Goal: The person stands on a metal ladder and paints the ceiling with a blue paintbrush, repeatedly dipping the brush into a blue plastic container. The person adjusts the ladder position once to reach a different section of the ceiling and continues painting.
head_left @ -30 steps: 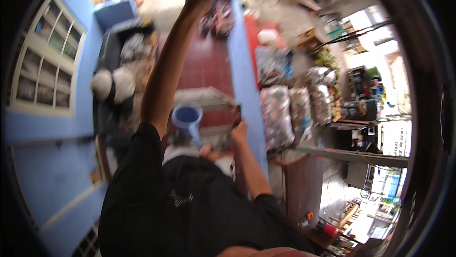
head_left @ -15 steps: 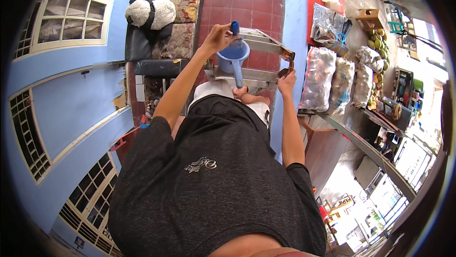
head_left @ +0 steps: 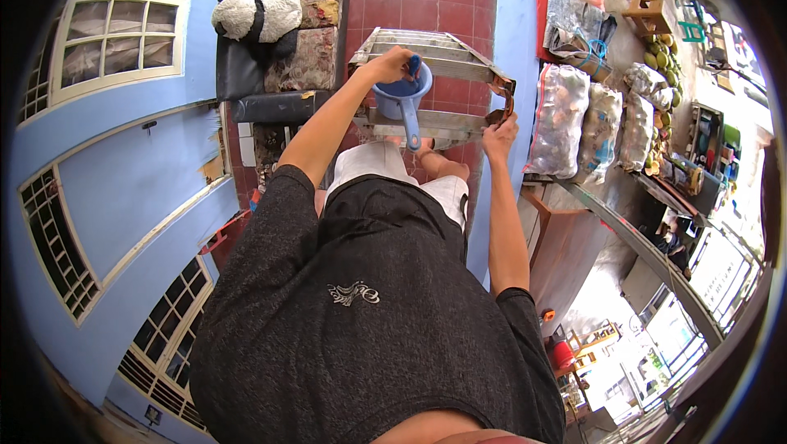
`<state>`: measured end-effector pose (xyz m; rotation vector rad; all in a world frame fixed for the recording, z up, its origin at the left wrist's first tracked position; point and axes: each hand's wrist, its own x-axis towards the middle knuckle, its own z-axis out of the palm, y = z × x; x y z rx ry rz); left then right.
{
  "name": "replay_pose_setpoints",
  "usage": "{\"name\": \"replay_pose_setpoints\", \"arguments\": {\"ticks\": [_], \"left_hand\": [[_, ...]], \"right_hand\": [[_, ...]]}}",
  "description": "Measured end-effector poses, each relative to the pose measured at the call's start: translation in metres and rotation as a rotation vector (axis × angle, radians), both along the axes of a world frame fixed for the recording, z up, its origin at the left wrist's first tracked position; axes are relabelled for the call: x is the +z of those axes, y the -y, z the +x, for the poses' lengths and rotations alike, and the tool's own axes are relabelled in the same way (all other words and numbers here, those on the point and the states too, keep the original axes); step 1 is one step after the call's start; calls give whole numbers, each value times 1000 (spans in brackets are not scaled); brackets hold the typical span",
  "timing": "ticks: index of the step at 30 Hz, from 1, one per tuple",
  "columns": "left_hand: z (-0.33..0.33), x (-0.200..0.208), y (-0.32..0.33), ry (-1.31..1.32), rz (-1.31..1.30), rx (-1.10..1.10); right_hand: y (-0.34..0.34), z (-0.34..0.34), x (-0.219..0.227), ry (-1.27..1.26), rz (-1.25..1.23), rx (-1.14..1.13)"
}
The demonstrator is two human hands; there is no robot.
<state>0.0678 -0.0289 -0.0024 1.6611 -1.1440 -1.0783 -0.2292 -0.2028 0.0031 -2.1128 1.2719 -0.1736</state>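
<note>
Dark-blue item [head_left: 415,64]: at 1 o'clock on the blue dipper [head_left: 399,103], pinched by the left hand [head_left: 389,66]. Dipper handle points to 6. Right hand [head_left: 499,138], at dipper's 4, fingers curled onto brown end piece [head_left: 511,97] of metal ladder [head_left: 459,72].

Blue wall [head_left: 201,59], red tiled floor [head_left: 426,1], sofa [head_left: 242,71]
</note>
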Motion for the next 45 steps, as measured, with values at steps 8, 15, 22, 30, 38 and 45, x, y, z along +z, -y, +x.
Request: {"name": "replay_pose_setpoints", "arguments": {"ticks": [8,15,22,30,38,45], "left_hand": [[-7,-12,-1,39,-66,46],[-6,-11,0,-22,-60,53],[-5,-17,-2,-65,-105,112],[4,6,3,3,-141,153],[14,29,0,-17,-149,278],[35,72,-13,-169,-380,420]], "right_hand": [[-2,4,8,-26,8,-17],[-1,3,3,-34,-8,-15],[-1,6,6,-6,13,-35],[-3,9,14,-11,21,-44],[-2,10,14,3,27,-45],[3,3,-10,12,-3,43]]}}
